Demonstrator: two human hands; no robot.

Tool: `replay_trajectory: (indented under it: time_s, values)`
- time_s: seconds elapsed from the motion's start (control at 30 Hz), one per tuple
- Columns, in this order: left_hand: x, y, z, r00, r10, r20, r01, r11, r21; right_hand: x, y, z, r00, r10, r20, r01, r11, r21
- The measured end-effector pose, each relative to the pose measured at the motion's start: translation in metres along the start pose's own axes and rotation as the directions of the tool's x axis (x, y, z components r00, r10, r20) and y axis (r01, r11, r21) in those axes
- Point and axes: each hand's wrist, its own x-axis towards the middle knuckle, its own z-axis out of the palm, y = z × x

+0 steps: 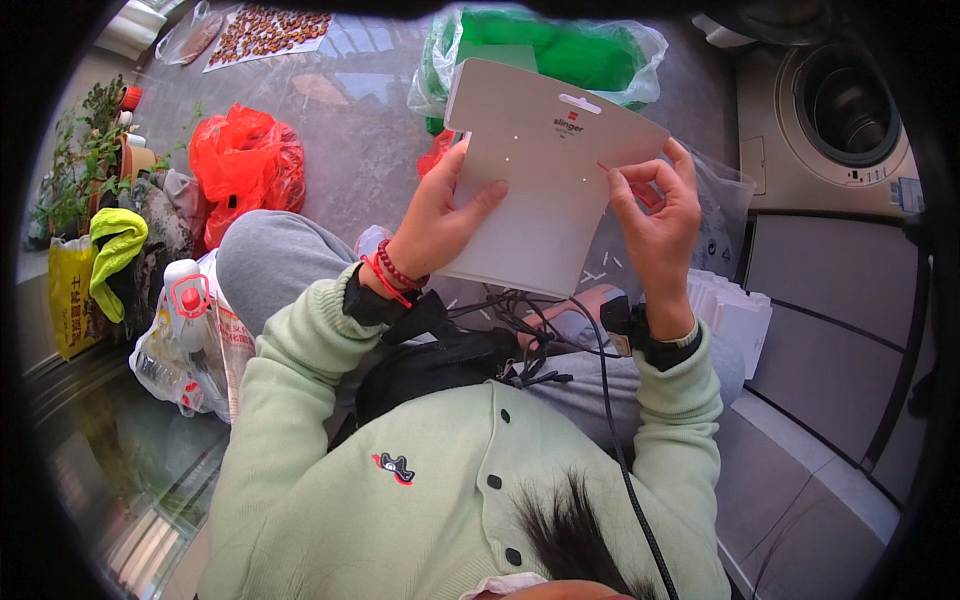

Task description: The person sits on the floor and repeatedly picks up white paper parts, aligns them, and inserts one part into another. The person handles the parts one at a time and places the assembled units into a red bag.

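Note:
A light grey cardboard hang card (530, 225) with a hanging slot at its top is held up in front of me. My left hand (445, 210) grips its left edge, thumb flat on the front and the other fingers behind. At the card's right side my right hand (655, 205) is closed, thumb and forefinger pinched on a thin red cord (648, 195). One tip of the cord points at the card's face; more of it loops within the fingers. Several small holes dot the card.
A green bin (590, 58) lined with clear plastic stands beyond the card. Left are a red plastic bag (248, 165), potted plants (95, 165) and a bag with bottles (185, 345). Stacked white cards (730, 320) lie by my right leg. Black cables (520, 305) cross my lap; a washing machine (775, 135) is far right.

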Motion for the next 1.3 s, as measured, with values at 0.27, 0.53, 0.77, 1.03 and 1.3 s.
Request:
replay_trajectory:
  time_s: [0.27,0.53,0.77,1.03,1.3]
  values:
    - [-0.003,0.003,0.003,0.996,0.087,0.010,-0.087,0.991,0.098,-0.001,0.002,0.002,0.999,-0.002,-0.041,0.001,1.000,-0.030]
    - [-0.009,-0.004,0.005,0.976,0.215,-0.019,-0.199,0.930,0.310,-0.002,0.008,0.008,0.992,-0.077,-0.099,0.059,0.983,-0.175]
    - [0.003,-0.007,-0.006,0.934,0.353,-0.057,-0.292,0.845,0.448,0.013,0.008,-0.030,0.980,-0.164,-0.114,0.163,0.986,-0.019]
    - [-0.001,0.004,-0.005,0.872,0.406,0.274,-0.485,0.642,0.593,0.008,-0.002,-0.032,0.969,-0.099,0.225,0.129,0.984,-0.122]
    - [0.000,0.005,-0.004,0.823,0.455,0.341,-0.565,0.589,0.577,0.006,-0.003,-0.023,0.943,-0.058,0.326,0.118,0.979,-0.168]
